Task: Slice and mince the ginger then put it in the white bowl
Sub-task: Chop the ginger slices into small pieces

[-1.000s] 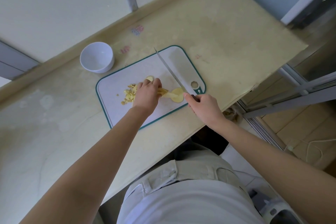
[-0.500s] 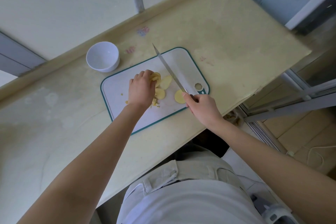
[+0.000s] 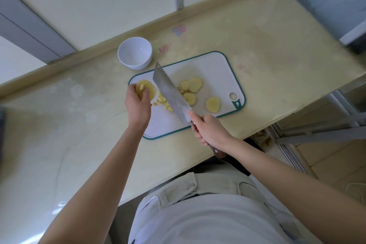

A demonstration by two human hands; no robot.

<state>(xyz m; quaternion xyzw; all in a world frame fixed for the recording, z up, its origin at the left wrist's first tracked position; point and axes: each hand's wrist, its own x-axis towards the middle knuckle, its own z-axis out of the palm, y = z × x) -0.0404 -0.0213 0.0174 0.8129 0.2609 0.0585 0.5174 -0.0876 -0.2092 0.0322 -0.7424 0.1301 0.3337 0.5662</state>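
Observation:
On the white cutting board (image 3: 215, 67) with a teal rim lie several round ginger slices (image 3: 193, 85), one apart at the right (image 3: 213, 104), and a small heap of minced ginger (image 3: 163, 103). My left hand (image 3: 137, 103) holds a stack of ginger slices (image 3: 147, 88) at the board's left end. My right hand (image 3: 210, 130) grips the brown handle of a cleaver (image 3: 170, 93), whose broad blade lies tilted across the board over the mince. The white bowl (image 3: 135, 53) stands empty on the counter just beyond the board's far left corner.
The pale yellow counter (image 3: 267, 41) runs to a raised back edge along the wall. Its right end drops off near a window frame (image 3: 316, 130). The counter's front edge is close to my body.
My left hand has gathered ginger slices and carried them to the board's left end. The cleaver has turned from edge-on to showing its flat side, swung leftward over the mince.

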